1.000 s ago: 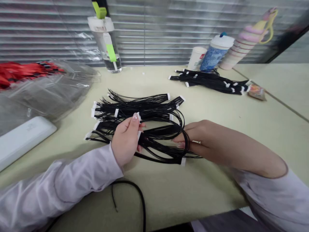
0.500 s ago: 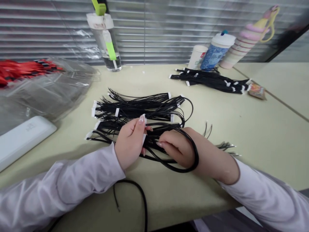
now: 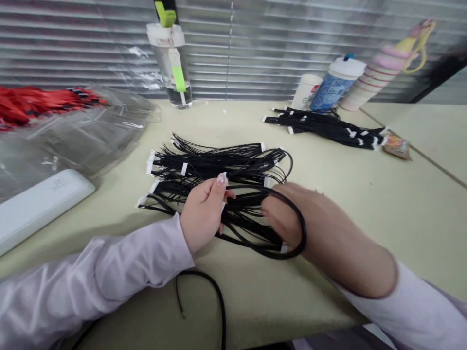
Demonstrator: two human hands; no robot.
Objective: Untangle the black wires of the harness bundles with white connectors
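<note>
My left hand is closed on a black cable, thumb on top, with white connector pieces showing at its fingertips. The cable bends to the right in a wide loop. My right hand is inside this loop, which crosses in front of its fingers. Its fingers are curled and blurred, and what they hold is hidden. Beneath and behind both hands lie black wire bundles with white connectors on the table. A white connector shows below the right hand.
A white rectangular case and clear plastic bags with red wires lie left. Behind stand a clear bottle, a white cup, a blue tumbler and a striped umbrella-like item. More black bundles lie back right.
My right hand has moved right, away from the left hand, uncovering wires and a white connector. The left hand keeps its hold. The whole view has shifted slightly.
</note>
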